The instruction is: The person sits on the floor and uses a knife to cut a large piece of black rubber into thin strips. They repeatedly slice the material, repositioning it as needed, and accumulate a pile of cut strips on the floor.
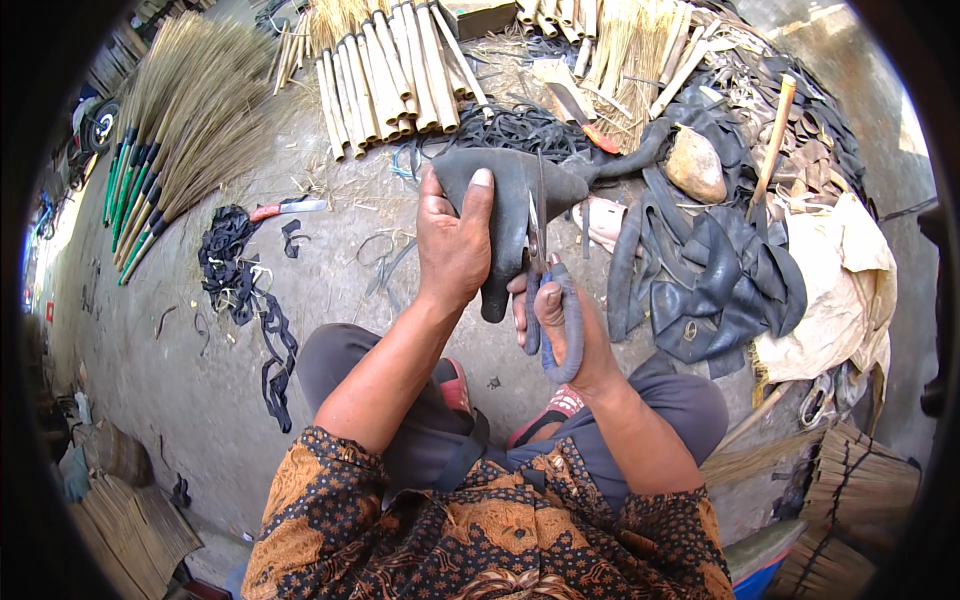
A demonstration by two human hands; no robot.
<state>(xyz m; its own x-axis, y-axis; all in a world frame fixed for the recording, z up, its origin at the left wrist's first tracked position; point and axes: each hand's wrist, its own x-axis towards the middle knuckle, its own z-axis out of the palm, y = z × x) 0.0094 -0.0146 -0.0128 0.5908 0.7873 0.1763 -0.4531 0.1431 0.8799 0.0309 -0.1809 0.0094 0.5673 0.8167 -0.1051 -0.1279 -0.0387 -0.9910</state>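
The concrete floor (200, 360) fills most of the frame, littered w/ scraps. Upper left: a fan of finished brooms (185, 120) w/ green and dark handles. Top centre: a row of pale bamboo sticks (385, 80), more of them top right amid loose straw. Right of centre: a heap of black rubber inner tubes (720, 280), w/ crumpled tan sacking (850, 270) beyond it at the right edge. A brownish stone (697, 165) sits on the tubes, upper right. Left of centre: a pile of cut black rubber strips (235, 265) trailing down twd the person's knee, and a red-handled knife (288, 208) just above it. Another knife w/ orange handle (580, 115) lies near the top centre.

Person sits low, patterned shirt at bottom centre, both forearms coming up from the lower edge.

Centre of frame: a piece of black rubber tube (510, 195), flattened, held up off the floor betw. both hands. Left hand (455, 245) is raised, wrist bent, back of hand twd the camera, thumb up along the tube's top edge; fingers clamped round the tube's left side. Right hand (560, 325) sits lower, just right of it, fingers thru the blue loops of scissors (545, 290), closed firmly on the handles. Blades point up, meeting the rubber; can't tell how far the blades are parted.
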